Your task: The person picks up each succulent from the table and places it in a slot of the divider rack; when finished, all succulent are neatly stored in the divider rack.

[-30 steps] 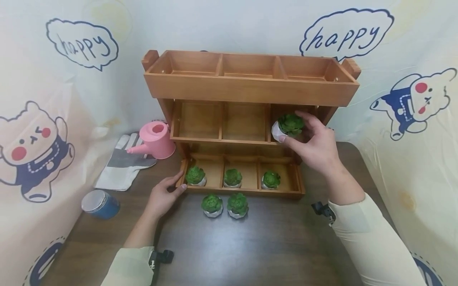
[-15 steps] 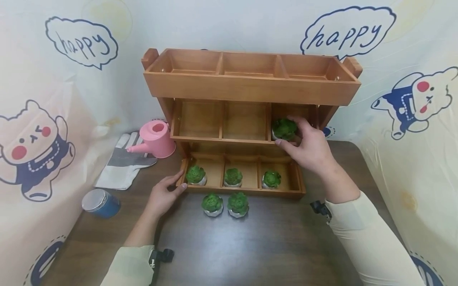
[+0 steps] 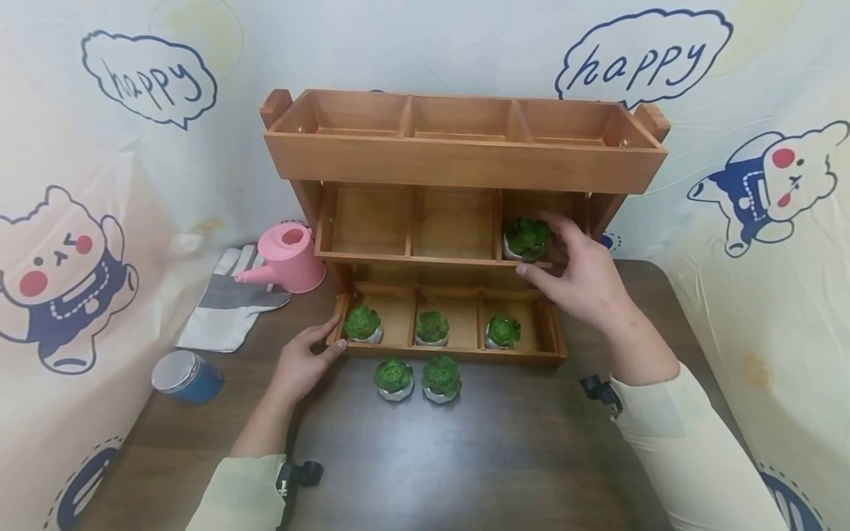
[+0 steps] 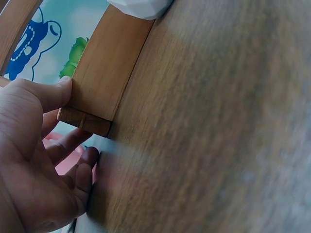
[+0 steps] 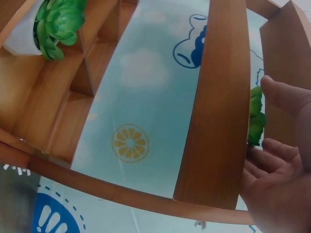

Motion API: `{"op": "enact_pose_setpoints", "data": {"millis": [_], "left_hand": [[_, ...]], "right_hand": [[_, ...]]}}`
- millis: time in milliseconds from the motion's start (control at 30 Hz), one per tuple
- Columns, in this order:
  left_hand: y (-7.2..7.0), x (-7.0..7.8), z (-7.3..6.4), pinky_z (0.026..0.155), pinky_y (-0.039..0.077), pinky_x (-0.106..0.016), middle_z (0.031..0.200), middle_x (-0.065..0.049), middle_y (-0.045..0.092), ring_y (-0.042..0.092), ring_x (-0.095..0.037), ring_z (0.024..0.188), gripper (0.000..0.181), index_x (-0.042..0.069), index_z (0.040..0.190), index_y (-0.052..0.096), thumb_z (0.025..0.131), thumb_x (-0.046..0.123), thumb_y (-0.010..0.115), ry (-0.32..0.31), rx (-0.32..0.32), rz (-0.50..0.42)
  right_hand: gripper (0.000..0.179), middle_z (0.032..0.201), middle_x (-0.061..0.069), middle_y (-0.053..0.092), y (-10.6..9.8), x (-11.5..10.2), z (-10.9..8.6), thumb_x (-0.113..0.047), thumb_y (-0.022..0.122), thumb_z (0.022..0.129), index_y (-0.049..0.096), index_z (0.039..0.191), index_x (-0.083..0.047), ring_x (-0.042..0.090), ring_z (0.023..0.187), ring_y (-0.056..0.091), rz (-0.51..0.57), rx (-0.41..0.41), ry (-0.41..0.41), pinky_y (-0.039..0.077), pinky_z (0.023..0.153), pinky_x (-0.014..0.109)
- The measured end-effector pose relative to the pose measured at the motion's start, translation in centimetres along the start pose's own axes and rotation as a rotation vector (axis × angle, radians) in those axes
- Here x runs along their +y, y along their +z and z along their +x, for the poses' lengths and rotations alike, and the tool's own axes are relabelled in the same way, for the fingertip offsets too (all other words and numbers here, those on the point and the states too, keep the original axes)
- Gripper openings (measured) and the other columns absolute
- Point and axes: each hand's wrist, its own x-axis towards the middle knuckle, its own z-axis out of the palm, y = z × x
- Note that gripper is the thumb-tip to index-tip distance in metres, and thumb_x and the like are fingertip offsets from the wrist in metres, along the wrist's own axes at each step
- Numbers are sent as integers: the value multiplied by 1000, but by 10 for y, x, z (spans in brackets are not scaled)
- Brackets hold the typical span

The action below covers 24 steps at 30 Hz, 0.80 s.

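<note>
A three-tier wooden plant stand (image 3: 458, 164) has three compartments on each tier. My left hand (image 3: 307, 363) holds the front left corner of its bottom tier, thumb at the front panel's top edge and fingers around the side, as the left wrist view shows. In the middle tier's right compartment sits a potted succulent (image 3: 527, 239) in a white pot. Around its right side is my right hand (image 3: 584, 280), thumb apart from the pot and fingertips close behind the leaves. Each bottom compartment bears one small succulent (image 3: 433, 328). Two more succulents, a left one (image 3: 394, 379) and a right one (image 3: 441, 379), stand on the table before the stand.
A pink watering can (image 3: 292, 258) stands left of the stand, beside a grey and white glove (image 3: 226, 302). Nearer on the left is a blue jar (image 3: 189, 377) with a pale lid. A printed cloth (image 3: 425, 44) hangs around the table (image 3: 451, 464).
The right hand has lowered the succulent into the middle tier's right compartment and let go, its thumb drawing away from the pot. The left hand has stayed on the corner.
</note>
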Motion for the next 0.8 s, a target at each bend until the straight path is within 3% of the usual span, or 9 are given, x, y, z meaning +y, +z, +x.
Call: {"op": "enact_pose_setpoints", "data": {"millis": [367,800], "left_hand": [[1,-2,1,114,34,-67,154,-16,50,45,-42,142,65,31,154,52,96,56,68,3,2,-6],[1,-2,1,114,34,-67,154,-16,51,46,-41,142,65,30,154,53,96,56,68,15,12,-8]], "right_hand": [[78,152,17,53,-2,-3,-17,-32,81,90,43,156,-14,38,131,60,6,53,9,51,102,60],[75,152,10,55,-2,-13,-37,-33,83,90,47,154,-16,33,133,59,54,95,46,45,110,58]]}}
